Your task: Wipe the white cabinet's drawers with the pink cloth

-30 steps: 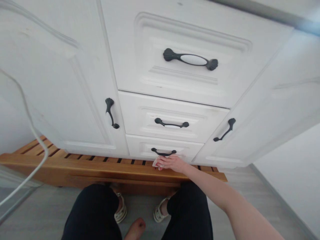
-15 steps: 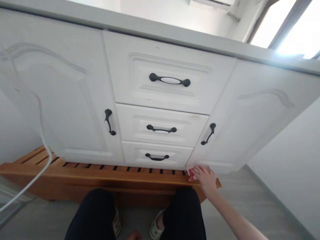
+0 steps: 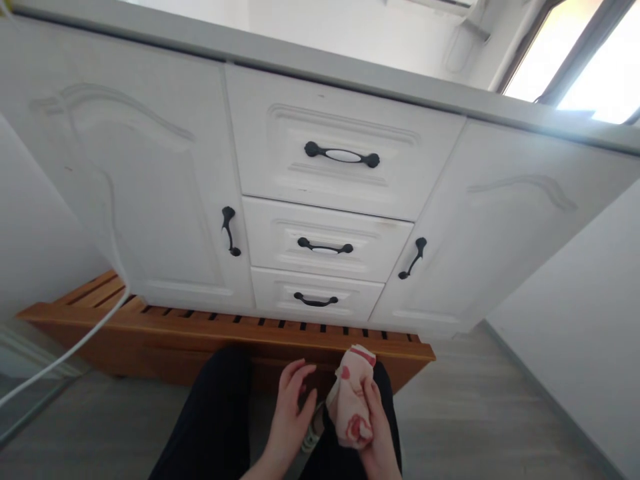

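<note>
1. From the head camera, here's the right hand (image 3: 377, 430), low and right of centre, closed around a bunched cloth (image 3: 354, 393), fingers wrapped along its right side.
2. And what a cloth: pale pink, a red heart near its upper left, a red stripe across its top end, a larger red motif at the bottom. It's held up over the person's right thigh, overlapping the front of the slatted wooden platform (image 3: 200, 328) in the view.
3. Over to the left hand (image 3: 291, 410), just beside the cloth but apart from it: half open, fingers gently bent, thumb spread away, nothing in its grip.
4. Beyond the hands stands the white cabinet, its lower edge along the platform's slats. Three closed drawers stack up the middle: top drawer (image 3: 280, 170), middle drawer (image 3: 265, 233), bottom drawer (image 3: 267, 290), each wearing a dark pull handle.
5. Either side, the left door (image 3: 145, 200) and the right door (image 3: 480, 247), both shut, their dark handles facing the drawers. A faint yellowish mark shows at the middle drawer's upper right corner.
6. Down the left runs a white cable (image 3: 95, 328), crossing in front of the platform.
7. Below, dark trousers (image 3: 210, 417), part of a light shoe (image 3: 311, 437) between the hands, and grey wood-look flooring (image 3: 475, 407).
8. Top right, a bright window (image 3: 595, 67) glares above the countertop (image 3: 320, 57).
</note>
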